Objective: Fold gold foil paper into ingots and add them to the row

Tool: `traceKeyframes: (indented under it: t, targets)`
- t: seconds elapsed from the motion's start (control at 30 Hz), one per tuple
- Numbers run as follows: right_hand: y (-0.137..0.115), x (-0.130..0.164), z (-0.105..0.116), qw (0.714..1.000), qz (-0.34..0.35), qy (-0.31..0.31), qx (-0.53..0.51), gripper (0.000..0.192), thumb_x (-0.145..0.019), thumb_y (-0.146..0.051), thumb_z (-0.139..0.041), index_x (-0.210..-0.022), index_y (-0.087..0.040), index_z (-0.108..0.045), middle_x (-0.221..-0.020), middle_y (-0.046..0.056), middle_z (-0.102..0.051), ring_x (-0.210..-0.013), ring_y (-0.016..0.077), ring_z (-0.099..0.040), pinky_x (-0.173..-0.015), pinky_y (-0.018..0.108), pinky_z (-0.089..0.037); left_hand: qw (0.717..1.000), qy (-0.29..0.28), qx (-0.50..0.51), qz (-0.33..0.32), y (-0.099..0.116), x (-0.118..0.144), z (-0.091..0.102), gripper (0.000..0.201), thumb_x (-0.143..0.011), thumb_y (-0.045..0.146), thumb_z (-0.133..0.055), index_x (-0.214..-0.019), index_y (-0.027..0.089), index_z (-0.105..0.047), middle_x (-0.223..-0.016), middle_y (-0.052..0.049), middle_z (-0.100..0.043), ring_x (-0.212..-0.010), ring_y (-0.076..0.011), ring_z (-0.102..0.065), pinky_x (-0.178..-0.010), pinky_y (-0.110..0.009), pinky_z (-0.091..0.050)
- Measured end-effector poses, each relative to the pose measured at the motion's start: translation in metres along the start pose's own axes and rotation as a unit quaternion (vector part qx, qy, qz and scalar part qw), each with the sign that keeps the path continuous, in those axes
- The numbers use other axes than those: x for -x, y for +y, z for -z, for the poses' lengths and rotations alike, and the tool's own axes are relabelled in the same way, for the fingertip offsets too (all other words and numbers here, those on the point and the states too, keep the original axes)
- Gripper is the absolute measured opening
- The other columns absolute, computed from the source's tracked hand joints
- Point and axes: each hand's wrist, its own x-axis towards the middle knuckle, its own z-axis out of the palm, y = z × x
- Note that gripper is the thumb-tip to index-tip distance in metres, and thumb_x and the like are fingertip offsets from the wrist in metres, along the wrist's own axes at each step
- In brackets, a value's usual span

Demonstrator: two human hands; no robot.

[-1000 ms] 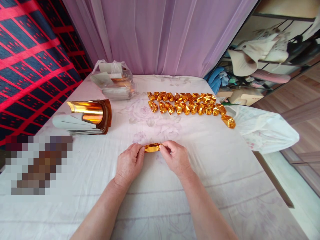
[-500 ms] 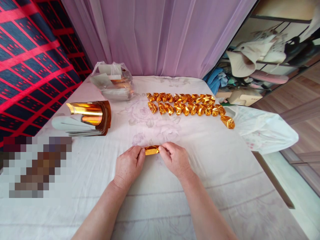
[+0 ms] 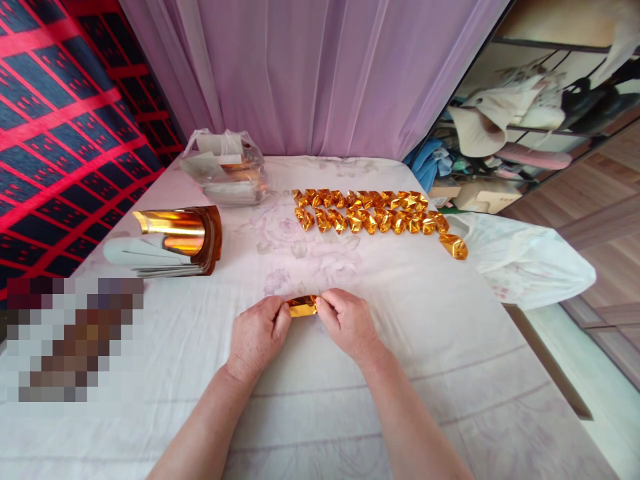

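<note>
Pinching one end of a small, shiny gold piece [image 3: 303, 307] is your left hand [image 3: 260, 337], and your right hand [image 3: 350, 323] pinches the other end. The piece is between your hands, over the middle of the desk [image 3: 320, 413]; you can't tell if it touches the cloth. Past your right hand, two rows of folded gold pieces [image 3: 370, 222] lie side by side. Off to your left stands a curled stack of gold sheets [image 3: 180, 223], with a see-through bag [image 3: 240, 190] just behind it.

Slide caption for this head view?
Left hand and right hand hold a gold foil piece by its ends, with rows of folded gold pieces beyond on the floral cloth.
</note>
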Motion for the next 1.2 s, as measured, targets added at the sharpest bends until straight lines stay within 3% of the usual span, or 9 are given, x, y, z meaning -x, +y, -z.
traceKeyframes:
  t: [0.17,0.37,0.6,0.83,1.07,1.2]
  targets:
    - [-0.0027,-0.0006,0.0022,0.999,-0.003,-0.009,-0.035,0.03,-0.09,-0.022,-0.042,-0.06,-0.022,-0.04,-0.057,-0.003,-0.049,-0.055,0.0111,-0.045,-0.056,0.024,-0.029,0.998,-0.005,0.057,0.01,-0.0036,-0.0009,0.0001,0.034,-0.091,0.035,-0.036,-0.078,0.021,-0.065,-0.073,-0.002,-0.068,-0.066,-0.0164,-0.062,-0.059,-0.026,-0.037]
    - [-0.0012,-0.0002,-0.0001,0.999,-0.017,-0.005,-0.029,0.031,-0.09,-0.024,-0.043,-0.06,-0.022,-0.04,-0.056,-0.003,-0.048,-0.054,0.0114,-0.044,-0.056,0.025,-0.028,0.99,-0.018,0.131,-0.038,-0.0048,-0.0004,-0.0004,0.033,-0.09,0.034,-0.036,-0.069,0.02,-0.058,-0.062,0.0,-0.06,-0.058,-0.0133,-0.055,-0.056,-0.024,-0.036]
    - [-0.0017,-0.0009,0.0024,0.998,-0.01,-0.016,-0.053,0.031,-0.09,-0.025,-0.042,-0.06,-0.022,-0.042,-0.056,-0.003,-0.049,-0.053,0.0108,-0.044,-0.055,0.023,-0.029,0.988,0.012,0.155,-0.023,-0.0026,-0.0022,-0.0022,0.033,-0.09,0.034,-0.038,-0.064,0.02,-0.053,-0.057,0.002,-0.054,-0.054,-0.0116,-0.05,-0.052,-0.022,-0.033]
    - [-0.0027,0.0004,-0.0014,0.999,-0.033,0.004,-0.015,0.031,-0.09,-0.025,-0.043,-0.059,-0.022,-0.042,-0.055,-0.003,-0.049,-0.053,0.0112,-0.044,-0.055,0.025,-0.027,0.973,-0.039,0.226,-0.029,-0.0043,-0.0022,0.0,0.034,-0.09,0.037,-0.039,-0.068,0.019,-0.057,-0.063,0.001,-0.057,-0.06,-0.0127,-0.053,-0.057,-0.022,-0.039]
    - [-0.0039,0.0002,-0.0002,0.999,-0.029,0.008,-0.02,0.032,-0.09,-0.025,-0.043,-0.058,-0.022,-0.041,-0.054,-0.003,-0.048,-0.052,0.011,-0.043,-0.055,0.025,-0.029,0.979,0.009,0.205,-0.016,-0.0002,-0.0023,-0.0031,0.033,-0.089,0.035,-0.039,-0.063,0.02,-0.053,-0.058,0.002,-0.053,-0.055,-0.0116,-0.049,-0.054,-0.022,-0.035]
    - [-0.0034,-0.0001,0.0006,0.999,-0.032,0.007,-0.022,0.031,-0.09,-0.025,-0.044,-0.058,-0.023,-0.042,-0.055,-0.003,-0.05,-0.053,0.0114,-0.045,-0.056,0.025,-0.029,0.982,0.006,0.187,-0.018,0.001,-0.002,-0.0023,0.033,-0.089,0.036,-0.04,-0.063,0.02,-0.053,-0.058,0.002,-0.054,-0.054,-0.0113,-0.049,-0.053,-0.022,-0.035]
